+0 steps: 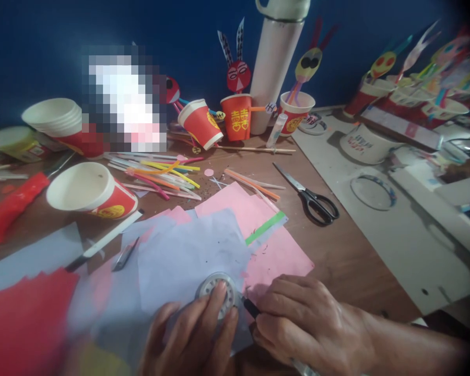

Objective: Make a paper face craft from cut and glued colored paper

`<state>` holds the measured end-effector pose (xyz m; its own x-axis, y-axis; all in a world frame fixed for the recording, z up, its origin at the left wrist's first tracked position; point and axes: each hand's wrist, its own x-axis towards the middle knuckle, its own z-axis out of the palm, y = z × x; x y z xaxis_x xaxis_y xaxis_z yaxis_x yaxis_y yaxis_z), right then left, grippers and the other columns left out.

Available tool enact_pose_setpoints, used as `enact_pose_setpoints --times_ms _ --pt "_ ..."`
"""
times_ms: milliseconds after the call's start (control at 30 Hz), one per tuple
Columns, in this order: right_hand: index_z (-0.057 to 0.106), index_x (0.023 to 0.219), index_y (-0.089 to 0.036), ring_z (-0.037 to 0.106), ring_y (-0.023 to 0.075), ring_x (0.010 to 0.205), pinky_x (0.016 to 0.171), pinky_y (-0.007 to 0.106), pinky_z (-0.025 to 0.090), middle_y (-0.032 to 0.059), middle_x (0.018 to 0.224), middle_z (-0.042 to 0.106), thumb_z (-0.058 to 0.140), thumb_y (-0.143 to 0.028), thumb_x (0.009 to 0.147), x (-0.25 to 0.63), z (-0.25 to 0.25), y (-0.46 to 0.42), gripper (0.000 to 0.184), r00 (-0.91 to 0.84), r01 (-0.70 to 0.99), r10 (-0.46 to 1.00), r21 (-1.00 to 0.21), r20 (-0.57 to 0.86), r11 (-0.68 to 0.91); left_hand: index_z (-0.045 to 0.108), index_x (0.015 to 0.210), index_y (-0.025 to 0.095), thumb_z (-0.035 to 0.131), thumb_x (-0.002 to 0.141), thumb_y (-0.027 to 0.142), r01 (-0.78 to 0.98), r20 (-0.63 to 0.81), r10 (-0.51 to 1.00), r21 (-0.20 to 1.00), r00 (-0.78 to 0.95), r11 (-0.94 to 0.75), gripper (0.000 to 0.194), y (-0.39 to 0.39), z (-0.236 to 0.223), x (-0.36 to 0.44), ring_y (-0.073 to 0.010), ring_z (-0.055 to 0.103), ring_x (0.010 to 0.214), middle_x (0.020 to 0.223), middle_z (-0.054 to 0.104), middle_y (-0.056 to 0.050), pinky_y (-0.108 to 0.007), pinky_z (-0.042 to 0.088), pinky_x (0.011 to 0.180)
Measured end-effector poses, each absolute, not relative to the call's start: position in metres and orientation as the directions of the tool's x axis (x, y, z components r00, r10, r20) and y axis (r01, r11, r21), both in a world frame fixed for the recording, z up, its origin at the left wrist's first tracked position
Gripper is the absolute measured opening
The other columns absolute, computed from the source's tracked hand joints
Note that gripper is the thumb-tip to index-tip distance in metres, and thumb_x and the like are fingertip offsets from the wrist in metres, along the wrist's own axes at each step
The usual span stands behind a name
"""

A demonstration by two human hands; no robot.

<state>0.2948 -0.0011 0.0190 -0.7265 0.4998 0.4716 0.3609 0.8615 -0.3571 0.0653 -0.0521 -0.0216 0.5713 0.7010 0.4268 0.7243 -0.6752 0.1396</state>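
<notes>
My left hand [191, 339] presses its fingers down on a small round tape roll [218, 290] that lies on a pale blue sheet of paper [184, 256]. My right hand [297, 324] is closed around a black-tipped pen [250, 308], whose tip touches the paper right beside the roll. Pink paper [266, 245] lies under and to the right of the blue sheet, with a green strip [265, 227] on it.
Black-handled scissors [311, 196] lie to the right. A red paper cup [92, 190] lies on its side at left, beside coloured straws [160, 175], a craft knife [102, 241] and red paper [23, 318]. Decorated cups [237, 116] and a white bottle [276, 57] stand at the back.
</notes>
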Motion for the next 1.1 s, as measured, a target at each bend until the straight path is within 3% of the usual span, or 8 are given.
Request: enact_pose_setpoints --times_ms 233,467,767,933,1100 --pt "0.069 0.064 -0.011 0.051 0.0175 0.048 0.042 0.031 0.035 0.0065 0.056 0.062 0.051 -0.005 0.085 0.293 0.020 -0.004 0.028 -0.721 0.332 0.467 -0.336 0.512 0.881 0.069 0.105 0.021 0.048 0.093 0.043 0.721 0.469 0.713 0.204 0.521 -0.662 0.032 -0.049 -0.023 0.071 -0.0203 0.059 0.103 0.122 0.069 -0.009 -0.039 0.027 0.106" --pt "0.069 0.063 -0.011 0.046 0.0170 0.047 0.041 0.031 0.030 0.0064 0.054 0.060 0.053 -0.004 0.080 0.291 0.017 -0.006 0.025 -0.709 0.309 0.463 -0.357 0.531 0.882 0.068 0.103 0.019 0.049 0.093 0.034 0.711 0.491 0.690 0.183 0.532 -0.679 0.026 -0.045 -0.019 0.072 -0.0199 0.058 0.100 0.118 0.069 -0.010 -0.038 0.029 0.104" --pt "0.068 0.061 -0.011 0.044 0.0167 0.046 0.041 0.032 0.026 0.0039 0.051 0.054 0.045 -0.005 0.089 0.290 0.016 -0.006 0.036 -0.717 0.264 0.436 -0.367 0.544 0.892 0.062 0.119 0.022 0.039 0.096 0.023 0.709 0.280 0.708 0.117 0.648 -0.695 0.032 -0.047 -0.003 0.063 -0.0205 0.058 0.108 0.134 0.060 -0.008 -0.039 0.035 0.095" --pt "0.061 0.073 -0.013 0.053 0.0146 0.055 0.049 0.028 0.039 0.0031 0.060 0.060 0.045 -0.012 0.097 0.299 0.021 -0.004 0.029 -0.657 0.285 0.548 -0.503 0.518 0.816 0.062 0.120 0.018 0.038 0.097 0.024 0.690 0.279 0.702 0.160 0.655 -0.706 0.034 -0.048 -0.002 0.062 -0.0234 0.057 0.111 0.135 0.060 -0.012 -0.042 0.036 0.090" --pt "0.055 0.081 -0.019 0.056 0.0097 0.053 0.054 0.021 0.044 -0.0015 0.060 0.062 0.048 -0.022 0.098 0.311 0.042 0.005 0.019 -0.532 0.391 0.735 -0.648 0.421 0.654 0.064 0.113 0.015 0.052 0.090 0.010 0.678 0.401 0.667 0.141 0.628 -0.722 0.027 -0.047 -0.009 0.065 -0.0246 0.057 0.111 0.127 0.064 -0.016 -0.045 0.036 0.088"
